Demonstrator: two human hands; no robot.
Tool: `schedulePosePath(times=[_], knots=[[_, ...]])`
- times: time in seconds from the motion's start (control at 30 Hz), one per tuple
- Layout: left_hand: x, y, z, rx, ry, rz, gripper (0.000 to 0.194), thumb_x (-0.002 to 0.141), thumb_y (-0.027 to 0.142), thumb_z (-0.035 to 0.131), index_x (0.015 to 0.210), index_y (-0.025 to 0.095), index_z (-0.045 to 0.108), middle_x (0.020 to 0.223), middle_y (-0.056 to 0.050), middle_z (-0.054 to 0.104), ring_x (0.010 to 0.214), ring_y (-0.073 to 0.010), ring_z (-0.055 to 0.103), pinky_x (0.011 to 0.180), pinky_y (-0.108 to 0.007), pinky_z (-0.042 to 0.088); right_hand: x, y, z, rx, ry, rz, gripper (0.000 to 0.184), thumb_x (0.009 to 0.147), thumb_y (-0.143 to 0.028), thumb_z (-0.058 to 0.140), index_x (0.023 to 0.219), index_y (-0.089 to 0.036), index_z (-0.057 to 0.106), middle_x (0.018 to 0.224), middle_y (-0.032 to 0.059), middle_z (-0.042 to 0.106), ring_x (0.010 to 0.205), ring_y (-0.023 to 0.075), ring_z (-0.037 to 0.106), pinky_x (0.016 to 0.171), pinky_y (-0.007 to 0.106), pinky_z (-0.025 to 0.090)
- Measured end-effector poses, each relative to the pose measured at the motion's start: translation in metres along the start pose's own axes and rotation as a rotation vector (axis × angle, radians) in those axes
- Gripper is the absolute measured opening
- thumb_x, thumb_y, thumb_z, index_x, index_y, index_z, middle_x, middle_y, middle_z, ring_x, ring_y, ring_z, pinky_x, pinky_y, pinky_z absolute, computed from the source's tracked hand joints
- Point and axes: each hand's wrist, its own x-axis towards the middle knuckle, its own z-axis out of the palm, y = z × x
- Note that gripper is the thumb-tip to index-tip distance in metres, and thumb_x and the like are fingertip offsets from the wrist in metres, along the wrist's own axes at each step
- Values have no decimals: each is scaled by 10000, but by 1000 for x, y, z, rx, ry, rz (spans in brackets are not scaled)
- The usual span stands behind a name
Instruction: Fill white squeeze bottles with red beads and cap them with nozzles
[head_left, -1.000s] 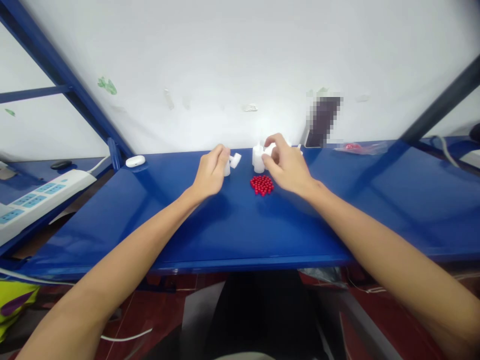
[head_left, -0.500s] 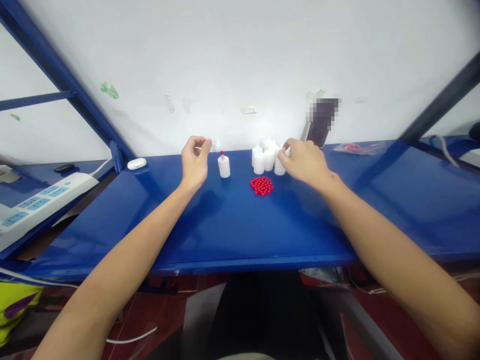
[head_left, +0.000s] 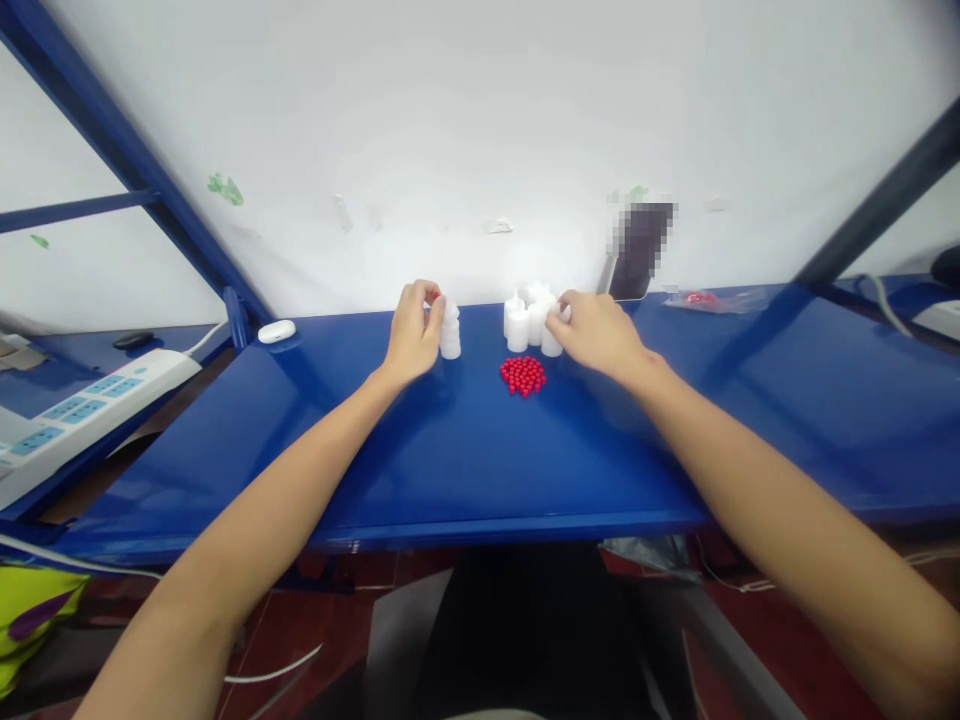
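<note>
My left hand (head_left: 412,335) is curled with its fingertips pinched at the red top of a small white bottle (head_left: 450,338) standing on the blue table (head_left: 480,450). My right hand (head_left: 596,330) is curled around the rightmost bottle (head_left: 551,343) of a cluster of small white bottles (head_left: 525,318) near the wall. A pile of small red beads (head_left: 523,374) lies on the table between my hands, just in front of the cluster.
A white earbud case (head_left: 276,331) sits at the back left. A white power strip (head_left: 82,400) lies on the left shelf. A phone (head_left: 637,262) leans on the wall at the right, beside a clear bag with red bits (head_left: 709,298). Blue frame bars rise on both sides.
My left hand came back down from a raised position to the lone bottle's red top. My right hand slid slightly left and closed round a bottle in the cluster.
</note>
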Motion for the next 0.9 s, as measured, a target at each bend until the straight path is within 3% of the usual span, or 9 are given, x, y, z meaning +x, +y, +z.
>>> schedulePosePath(times=[0.23,0.47,0.63,0.8,0.9], knots=[[2,-1,-3,62,6,28,359,1059,532,340,1028,219,513,986,-75,594,911,-206,561,834,-358,445,0,-1,0,-11,-1,-6,368,923,-343,464,1059,-121,725,932,207,730,845,340,663,680,395,434],[0,2,-6,181,-163,-7,308,1069,442,302,1077,224,520,1016,-85,603,903,-229,576,839,-375,452,2,-1,-4,-39,17,2,350,895,-342,496,1006,-119,741,827,156,712,864,328,651,844,462,430],[2,12,-14,280,-254,-55,257,1058,377,336,1125,213,521,1080,-94,620,928,-236,604,847,-386,467,2,1,-4,52,3,-8,295,863,-313,526,929,-125,744,797,149,703,809,311,645,743,397,435],[-1,19,-16,276,-143,-67,342,1027,448,449,1286,226,481,1162,-100,605,920,-227,623,784,-364,478,4,5,-3,100,39,-1,206,823,-301,577,774,-152,710,712,132,664,745,291,622,690,387,429],[-4,21,-16,260,-32,-12,283,1024,398,454,1233,216,511,1088,-87,607,892,-213,610,758,-348,462,5,7,1,139,66,-34,186,807,-270,579,664,-173,648,685,120,637,692,263,592,669,385,416]])
